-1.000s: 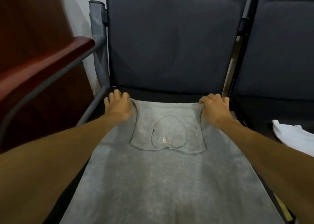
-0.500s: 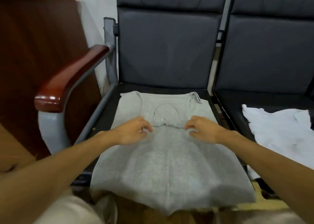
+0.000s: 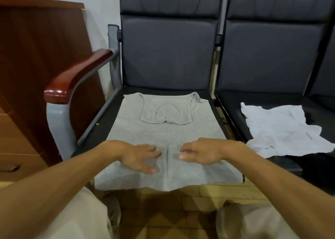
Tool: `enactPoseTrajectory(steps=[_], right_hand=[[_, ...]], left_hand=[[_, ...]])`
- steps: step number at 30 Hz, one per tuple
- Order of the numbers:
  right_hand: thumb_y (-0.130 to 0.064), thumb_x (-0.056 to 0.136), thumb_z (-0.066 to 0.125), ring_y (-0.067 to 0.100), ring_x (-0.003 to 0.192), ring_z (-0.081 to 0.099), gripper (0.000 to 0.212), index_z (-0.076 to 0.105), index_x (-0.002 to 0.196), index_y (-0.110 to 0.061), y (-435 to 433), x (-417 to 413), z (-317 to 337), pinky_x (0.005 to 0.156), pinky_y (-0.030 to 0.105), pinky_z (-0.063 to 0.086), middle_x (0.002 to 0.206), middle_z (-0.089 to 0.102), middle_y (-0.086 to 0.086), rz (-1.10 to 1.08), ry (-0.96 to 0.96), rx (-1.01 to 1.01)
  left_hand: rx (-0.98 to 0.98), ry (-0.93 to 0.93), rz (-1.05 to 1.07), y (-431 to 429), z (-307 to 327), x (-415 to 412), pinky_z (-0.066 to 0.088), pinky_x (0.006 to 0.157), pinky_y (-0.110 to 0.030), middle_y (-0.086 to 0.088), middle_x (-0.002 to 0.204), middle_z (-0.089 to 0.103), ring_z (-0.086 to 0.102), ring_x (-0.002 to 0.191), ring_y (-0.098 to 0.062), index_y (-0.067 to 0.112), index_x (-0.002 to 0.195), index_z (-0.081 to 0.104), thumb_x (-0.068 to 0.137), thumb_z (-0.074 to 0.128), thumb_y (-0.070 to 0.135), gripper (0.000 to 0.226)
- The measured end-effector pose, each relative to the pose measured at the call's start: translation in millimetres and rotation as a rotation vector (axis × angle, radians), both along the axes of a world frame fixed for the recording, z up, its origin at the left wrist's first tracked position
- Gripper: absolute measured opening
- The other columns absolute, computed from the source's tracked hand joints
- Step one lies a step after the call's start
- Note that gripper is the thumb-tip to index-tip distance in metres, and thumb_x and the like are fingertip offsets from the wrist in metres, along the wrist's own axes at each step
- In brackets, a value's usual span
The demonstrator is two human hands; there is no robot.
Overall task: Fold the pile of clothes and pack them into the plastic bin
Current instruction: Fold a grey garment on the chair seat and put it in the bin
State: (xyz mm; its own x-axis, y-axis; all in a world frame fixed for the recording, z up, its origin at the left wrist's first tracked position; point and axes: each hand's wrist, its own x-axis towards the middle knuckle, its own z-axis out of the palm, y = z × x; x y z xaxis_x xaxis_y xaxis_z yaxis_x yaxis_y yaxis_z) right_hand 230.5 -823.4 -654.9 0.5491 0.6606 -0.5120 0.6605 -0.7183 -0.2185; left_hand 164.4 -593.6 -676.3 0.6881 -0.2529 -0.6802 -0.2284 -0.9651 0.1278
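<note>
A grey sleeveless top (image 3: 163, 133) lies flat on the left black chair seat (image 3: 103, 124), its shoulder part folded down over the chest and its hem hanging over the front edge. My left hand (image 3: 139, 157) rests palm down on the lower middle of the top, fingers spread. My right hand (image 3: 201, 152) hovers or rests just right of a central crease, fingers loosely bent and holding nothing. A crumpled white garment (image 3: 282, 130) lies on the neighbouring seat to the right. No plastic bin is in view.
A wooden armrest (image 3: 76, 77) on a grey frame stands left of the seat, with a brown wooden cabinet (image 3: 36, 66) beyond it. The chair backs rise behind. My knees and a tiled floor (image 3: 172, 217) show below.
Both hands slid from the top's folded shoulder edge down toward its hem, smoothing the cloth. The camera view pulled back.
</note>
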Motion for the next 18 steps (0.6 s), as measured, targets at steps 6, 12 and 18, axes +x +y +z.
enactPoseTrajectory(steps=[6,12,18], right_hand=[[-0.069,0.087,0.044,0.019,0.149,-0.012,0.098,-0.015,0.153,-0.027,-4,9,-18,0.119,0.047,0.002,0.161,-0.018,-0.001,0.082,0.003,-0.219],[-0.043,0.100,0.042,0.022,0.148,0.014,0.068,0.009,0.155,-0.019,0,31,-28,0.120,0.038,0.013,0.162,0.012,0.004,0.076,-0.047,-0.019],[-0.041,0.092,0.059,0.022,0.110,0.046,0.040,0.045,0.120,-0.015,-4,32,-19,0.094,0.036,0.042,0.120,0.043,0.005,0.043,-0.176,0.029]], left_hand=[[-0.017,-0.160,0.109,-1,-18,21,0.000,0.121,-0.042,0.001,0.159,-0.020,-0.011,0.148,-0.020,0.031,0.151,-0.015,0.097,0.032,0.058,0.077],[-0.107,-0.319,0.158,3,-14,42,0.025,0.114,-0.035,-0.003,0.148,0.018,0.022,0.137,-0.023,0.018,0.149,0.016,0.092,0.056,0.047,0.075],[-0.216,-0.150,0.119,-21,1,27,0.043,0.079,-0.028,0.005,0.104,0.040,0.043,0.092,-0.013,0.019,0.107,0.040,0.079,0.073,0.049,0.053]])
